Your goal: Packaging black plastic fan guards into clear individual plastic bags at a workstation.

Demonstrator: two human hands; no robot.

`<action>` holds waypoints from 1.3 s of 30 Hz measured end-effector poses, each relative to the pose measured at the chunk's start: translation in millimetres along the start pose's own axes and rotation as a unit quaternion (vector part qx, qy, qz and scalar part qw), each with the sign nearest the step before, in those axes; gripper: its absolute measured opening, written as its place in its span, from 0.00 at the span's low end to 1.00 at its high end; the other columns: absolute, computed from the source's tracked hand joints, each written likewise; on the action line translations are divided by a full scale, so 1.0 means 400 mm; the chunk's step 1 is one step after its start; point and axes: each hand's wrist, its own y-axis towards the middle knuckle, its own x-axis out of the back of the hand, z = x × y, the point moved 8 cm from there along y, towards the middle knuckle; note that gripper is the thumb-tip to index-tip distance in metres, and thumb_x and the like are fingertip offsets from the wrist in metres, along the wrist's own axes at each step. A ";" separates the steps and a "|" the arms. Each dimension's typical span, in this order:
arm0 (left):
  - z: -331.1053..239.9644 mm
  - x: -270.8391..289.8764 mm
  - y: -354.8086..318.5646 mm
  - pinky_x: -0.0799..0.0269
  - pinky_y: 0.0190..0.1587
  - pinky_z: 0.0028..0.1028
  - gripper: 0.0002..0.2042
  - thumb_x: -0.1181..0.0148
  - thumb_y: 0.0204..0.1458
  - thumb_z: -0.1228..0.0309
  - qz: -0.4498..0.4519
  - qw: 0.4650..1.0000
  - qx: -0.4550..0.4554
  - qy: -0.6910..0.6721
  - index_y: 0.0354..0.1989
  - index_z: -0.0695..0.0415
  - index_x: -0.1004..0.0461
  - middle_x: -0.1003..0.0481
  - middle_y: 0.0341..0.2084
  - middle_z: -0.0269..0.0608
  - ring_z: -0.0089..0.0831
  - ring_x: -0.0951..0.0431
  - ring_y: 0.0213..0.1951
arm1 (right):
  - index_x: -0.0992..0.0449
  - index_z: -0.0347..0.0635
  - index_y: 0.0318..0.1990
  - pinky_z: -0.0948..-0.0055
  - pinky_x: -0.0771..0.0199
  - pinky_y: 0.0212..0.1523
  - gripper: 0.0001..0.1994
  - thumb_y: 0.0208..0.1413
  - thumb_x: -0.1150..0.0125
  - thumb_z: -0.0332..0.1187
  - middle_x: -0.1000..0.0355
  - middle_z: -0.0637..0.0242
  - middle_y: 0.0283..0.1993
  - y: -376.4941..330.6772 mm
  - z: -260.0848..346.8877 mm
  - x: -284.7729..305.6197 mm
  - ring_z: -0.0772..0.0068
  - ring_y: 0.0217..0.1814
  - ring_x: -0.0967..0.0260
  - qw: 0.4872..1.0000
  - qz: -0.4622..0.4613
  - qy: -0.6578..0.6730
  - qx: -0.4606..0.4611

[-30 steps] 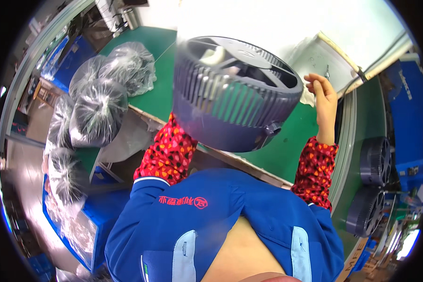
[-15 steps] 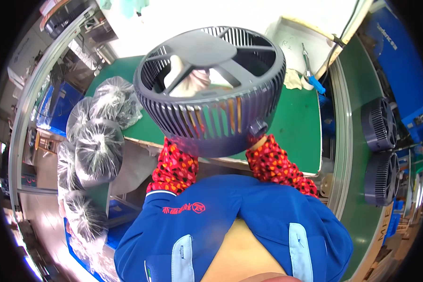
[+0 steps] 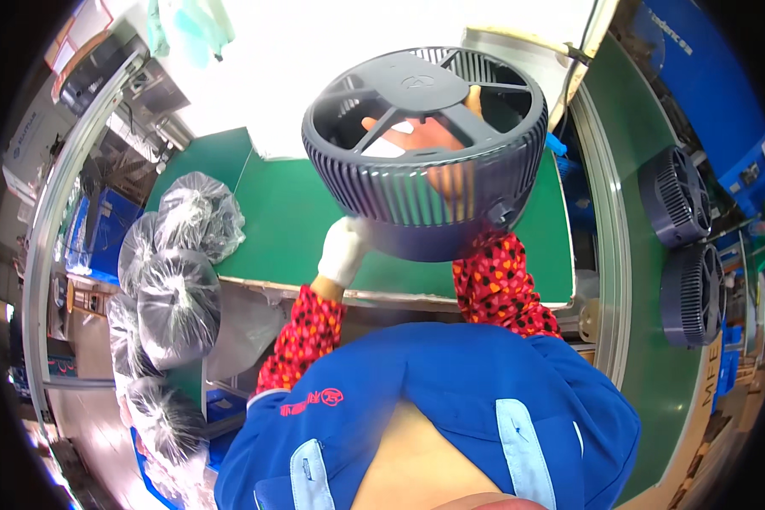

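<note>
A dark grey round fan housing (image 3: pixel 450 183) with slatted sides and a spoked top is held tilted above the green table (image 3: pixel 272 187). A small round knob (image 3: pixel 502 211) sticks out low on its right side. My left hand (image 3: pixel 343 252), in a white glove, is at the housing's lower left edge, its fingertips hidden there and seemingly gripping the rim. My right hand (image 3: pixel 433 136) reaches up inside the housing from below. Between the spokes its bare fingers show, spread apart; slats hide the wrist.
Several dark round parts wrapped in clear plastic (image 3: pixel 178 297) are piled at the left. Two more dark fan housings (image 3: pixel 693 293) stand on the green surface at the right. A metal frame post (image 3: pixel 608 255) runs beside the table. A pale tray (image 3: pixel 518 42) lies at the back.
The housing has shifted to the right. My gloved left hand has come out from inside it to its lower left edge. My right hand has gone from beside the knob to inside the housing.
</note>
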 end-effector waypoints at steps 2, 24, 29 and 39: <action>0.148 -0.040 -0.142 0.27 0.33 0.30 0.09 0.43 0.48 0.71 -0.176 0.651 0.357 -0.647 0.36 0.62 0.29 0.27 0.25 0.38 0.31 0.26 0.28 | 0.49 0.42 0.63 0.47 0.38 0.57 0.30 0.60 0.59 0.52 0.45 0.59 0.59 -0.004 -0.002 -0.133 0.60 0.57 0.41 0.998 0.026 0.059 0.007; 0.059 0.188 0.053 0.33 0.41 0.19 0.17 0.57 0.59 0.64 -0.090 0.686 0.137 -0.709 0.51 0.63 0.33 0.28 0.38 0.34 0.20 0.29 0.38 | 0.37 0.39 0.55 0.62 0.31 0.49 0.19 0.59 0.53 0.40 0.34 0.61 0.48 -0.196 -0.185 0.058 0.66 0.46 0.33 0.896 0.060 -0.427 0.107; 0.152 0.219 0.079 0.35 0.51 0.27 0.22 0.54 0.58 0.62 -0.154 0.609 0.197 -0.753 0.56 0.65 0.37 0.31 0.50 0.47 0.32 0.30 0.49 | 0.34 0.38 0.53 0.66 0.29 0.47 0.17 0.59 0.52 0.37 0.31 0.61 0.45 -0.171 -0.226 0.108 0.68 0.44 0.32 0.828 0.085 -0.542 0.118; -0.056 0.641 0.050 0.30 0.24 0.29 0.14 0.47 0.53 0.65 -0.265 0.937 -0.172 0.151 0.49 0.48 0.28 0.24 0.30 0.43 0.37 0.24 0.22 | 0.27 0.35 0.41 0.84 0.33 0.29 0.09 0.59 0.53 0.28 0.27 0.66 0.30 -0.133 0.077 0.141 0.83 0.28 0.33 0.816 -0.257 -0.501 0.129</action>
